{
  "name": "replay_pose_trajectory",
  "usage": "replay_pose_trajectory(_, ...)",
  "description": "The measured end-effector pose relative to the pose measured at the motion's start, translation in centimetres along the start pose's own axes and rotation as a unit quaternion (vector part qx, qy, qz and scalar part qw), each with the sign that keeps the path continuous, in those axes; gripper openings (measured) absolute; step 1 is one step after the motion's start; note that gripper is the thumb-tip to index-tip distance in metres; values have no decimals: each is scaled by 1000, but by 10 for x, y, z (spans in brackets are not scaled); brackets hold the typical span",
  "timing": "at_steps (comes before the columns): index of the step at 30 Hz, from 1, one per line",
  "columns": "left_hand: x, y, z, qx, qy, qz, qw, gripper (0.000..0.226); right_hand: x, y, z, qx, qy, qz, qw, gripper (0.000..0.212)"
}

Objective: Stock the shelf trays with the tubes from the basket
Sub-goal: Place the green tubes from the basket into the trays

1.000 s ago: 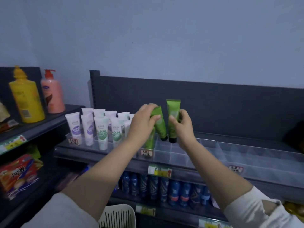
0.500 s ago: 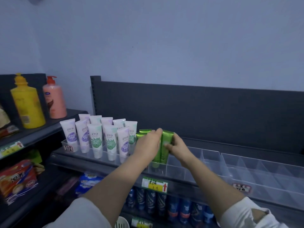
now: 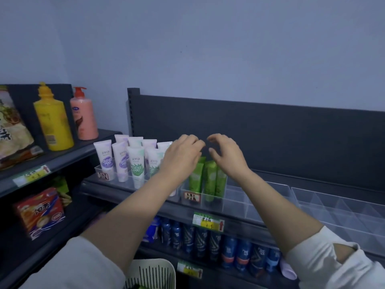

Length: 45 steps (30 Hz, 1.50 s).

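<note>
Item one, your left hand: raised over the shelf, fingers loosely curled, holding nothing. Its fingertips sit over the tops of the green tubes; whether they touch cannot be told. Item two, your right hand: just beside the left, fingers bent and slack, thumb apart, likewise holding nothing, its heel over the rightmost green tube. Green tubes: several, upright with caps down, packed close in the left-end compartments of the middle clear tray, behind a small handwritten label on the tray front. Second clear tray: further right on the same shelf, split by dividers. White tubes: a block with purple and green prints, upright, caps down, in the left clear tray, just beside your left wrist. Basket: white, slotted, at the bottom edge between your forearms, a little green showing inside. Blue cans: a row on the level below, under a yellow and green price tag. Side shelf to your left: a yellow bottle and a pink pump bottle standing side by side on top, and a red snack box one level down.
</note>
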<state>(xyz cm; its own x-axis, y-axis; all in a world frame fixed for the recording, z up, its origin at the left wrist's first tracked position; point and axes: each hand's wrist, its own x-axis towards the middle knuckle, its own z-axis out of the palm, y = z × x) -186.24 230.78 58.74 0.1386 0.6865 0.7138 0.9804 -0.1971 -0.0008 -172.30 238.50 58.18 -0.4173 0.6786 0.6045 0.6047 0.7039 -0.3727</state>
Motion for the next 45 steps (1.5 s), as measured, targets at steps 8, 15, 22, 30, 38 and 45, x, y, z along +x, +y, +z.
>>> replay_pose_trajectory(8,-79,-98,-38,100,-38,-73,992,18,-9,-93,61,-89,-31,-189,977,32)
replay_pose_trajectory(15,-180,-173,-46,134,-80,-118,981,19,-37,-145,154,-145,-91,-314,934,26)
replay_pose_trajectory(22,-278,-192,-10,87,-220,-186,954,11,-108,-149,245,-123,-232,-296,918,24)
replay_pose_trajectory(30,-381,-172,70,-12,-363,-229,903,22,-205,-108,321,-125,-463,-201,854,37)
replay_pose_trajectory(38,-450,-157,132,-58,-541,-236,805,26,-275,-57,378,-121,-595,-45,793,45)
replay_pose_trajectory(45,-491,-154,177,-108,-647,-265,707,30,-317,-35,411,-162,-601,-63,780,39)
